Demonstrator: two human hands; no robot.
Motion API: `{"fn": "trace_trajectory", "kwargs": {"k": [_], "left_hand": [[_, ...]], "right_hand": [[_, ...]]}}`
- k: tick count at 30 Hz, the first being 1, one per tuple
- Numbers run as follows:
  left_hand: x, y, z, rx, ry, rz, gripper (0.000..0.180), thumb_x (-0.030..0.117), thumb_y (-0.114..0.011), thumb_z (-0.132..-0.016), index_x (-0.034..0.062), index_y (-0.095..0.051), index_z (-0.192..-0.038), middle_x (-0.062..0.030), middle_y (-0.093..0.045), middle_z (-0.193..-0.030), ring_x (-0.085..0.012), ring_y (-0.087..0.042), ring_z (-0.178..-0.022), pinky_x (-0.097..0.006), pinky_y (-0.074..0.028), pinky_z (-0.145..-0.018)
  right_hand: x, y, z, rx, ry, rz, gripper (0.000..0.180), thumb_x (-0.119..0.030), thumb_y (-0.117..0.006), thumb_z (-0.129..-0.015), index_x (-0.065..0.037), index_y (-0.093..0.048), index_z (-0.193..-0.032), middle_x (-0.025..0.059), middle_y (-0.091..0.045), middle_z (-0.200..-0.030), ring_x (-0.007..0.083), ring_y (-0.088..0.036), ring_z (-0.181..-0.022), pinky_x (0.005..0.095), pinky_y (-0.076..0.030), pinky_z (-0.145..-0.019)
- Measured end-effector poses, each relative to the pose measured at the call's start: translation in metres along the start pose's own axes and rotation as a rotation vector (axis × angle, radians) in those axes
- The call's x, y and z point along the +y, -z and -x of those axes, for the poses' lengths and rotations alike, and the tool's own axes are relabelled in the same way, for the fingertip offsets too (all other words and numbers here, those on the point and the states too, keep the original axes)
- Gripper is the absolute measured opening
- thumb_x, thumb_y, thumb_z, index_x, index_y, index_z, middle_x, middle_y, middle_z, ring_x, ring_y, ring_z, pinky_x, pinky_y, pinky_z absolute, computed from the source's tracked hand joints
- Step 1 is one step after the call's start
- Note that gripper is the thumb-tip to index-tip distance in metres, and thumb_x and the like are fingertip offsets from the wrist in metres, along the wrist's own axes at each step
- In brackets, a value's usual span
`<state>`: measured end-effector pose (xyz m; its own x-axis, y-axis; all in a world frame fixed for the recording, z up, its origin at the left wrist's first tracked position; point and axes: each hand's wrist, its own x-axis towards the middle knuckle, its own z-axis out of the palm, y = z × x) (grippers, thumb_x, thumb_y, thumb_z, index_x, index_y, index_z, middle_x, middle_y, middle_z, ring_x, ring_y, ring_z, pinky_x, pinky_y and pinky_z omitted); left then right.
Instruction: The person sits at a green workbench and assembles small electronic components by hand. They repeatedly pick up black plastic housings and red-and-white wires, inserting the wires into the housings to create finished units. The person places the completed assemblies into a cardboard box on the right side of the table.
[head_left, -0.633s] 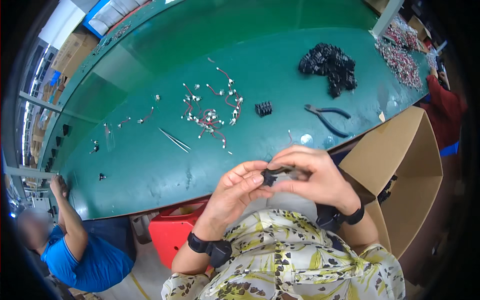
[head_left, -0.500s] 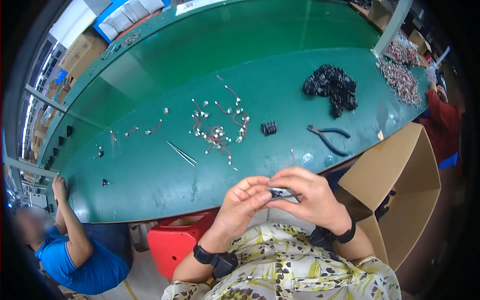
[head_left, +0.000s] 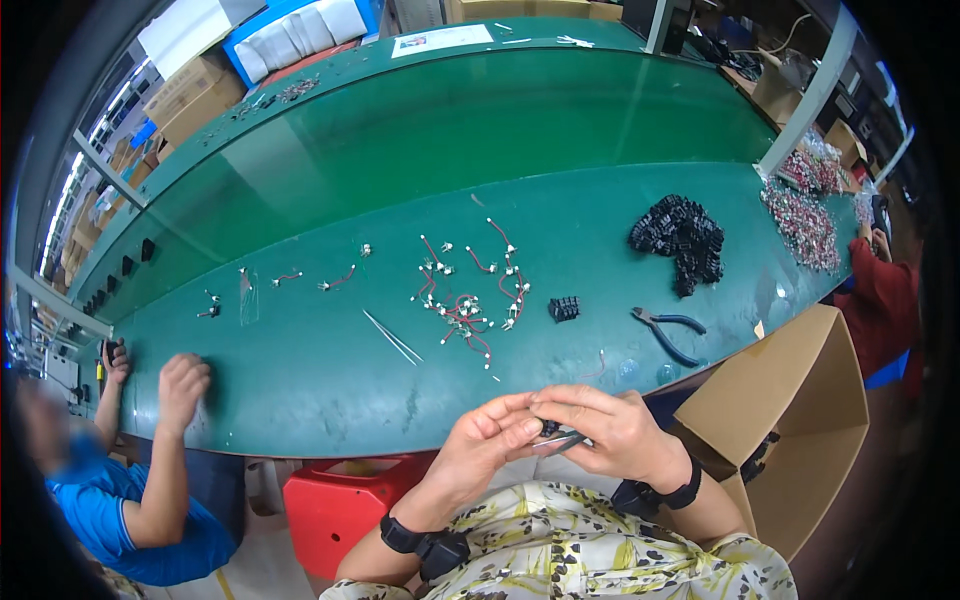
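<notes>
Both my hands meet above my lap, just off the near edge of the green table. A small black plastic part is pinched in the fingers of my left hand. My right hand is closed on a slim shiny metal tool, which lies against the part. Fingers cover most of both, so the tool's exact kind is hidden. Beyond my hands lie a short black block of ribbed parts, a cluster of red wires with white connectors and silver tweezers.
Dark-handled cutting pliers lie right of the block, below a black heap of parts. An open cardboard box stands at my right. A red stool is at my left, beside a co-worker in blue. Another person's red sleeve shows far right.
My view has tilted upward. The metal tool now shows more between my hands, angled toward the right. The co-worker has raised a hand over the table's left end; the small black piece there is no longer seen.
</notes>
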<state>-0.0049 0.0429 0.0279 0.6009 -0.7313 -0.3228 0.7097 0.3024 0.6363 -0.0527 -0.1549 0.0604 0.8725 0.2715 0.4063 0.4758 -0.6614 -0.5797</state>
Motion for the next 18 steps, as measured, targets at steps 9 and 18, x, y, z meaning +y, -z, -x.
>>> {"fn": "trace_trajectory", "kwargs": {"k": [9, 18], "left_hand": [[0.007, 0.018, -0.01, -0.139, -0.03, 0.042, 0.031, 0.007, -0.059, -0.094, -0.0017, -0.057, -0.124, -0.0134, -0.065, -0.112, -0.0217, -0.066, -0.101, -0.037, -0.053, -0.093], [0.008, 0.028, -0.024, -0.053, -0.187, 0.105, 0.028, 0.006, -0.058, -0.095, 0.0007, -0.057, -0.123, -0.0137, -0.064, -0.112, -0.022, -0.065, -0.098, -0.036, -0.053, -0.089]], "right_hand": [[0.001, 0.035, -0.069, -0.382, -0.159, -0.488, 0.034, -0.015, -0.077, -0.078, -0.011, -0.068, -0.11, 0.007, -0.064, -0.114, 0.0165, -0.066, -0.09, 0.0301, -0.053, -0.067], [0.112, 0.003, -0.189, -0.27, -0.609, 0.263, 0.036, -0.031, -0.076, -0.075, 0.004, -0.069, -0.076, 0.0202, -0.064, -0.07, 0.0289, -0.064, -0.066, 0.0386, -0.048, -0.062]]}}
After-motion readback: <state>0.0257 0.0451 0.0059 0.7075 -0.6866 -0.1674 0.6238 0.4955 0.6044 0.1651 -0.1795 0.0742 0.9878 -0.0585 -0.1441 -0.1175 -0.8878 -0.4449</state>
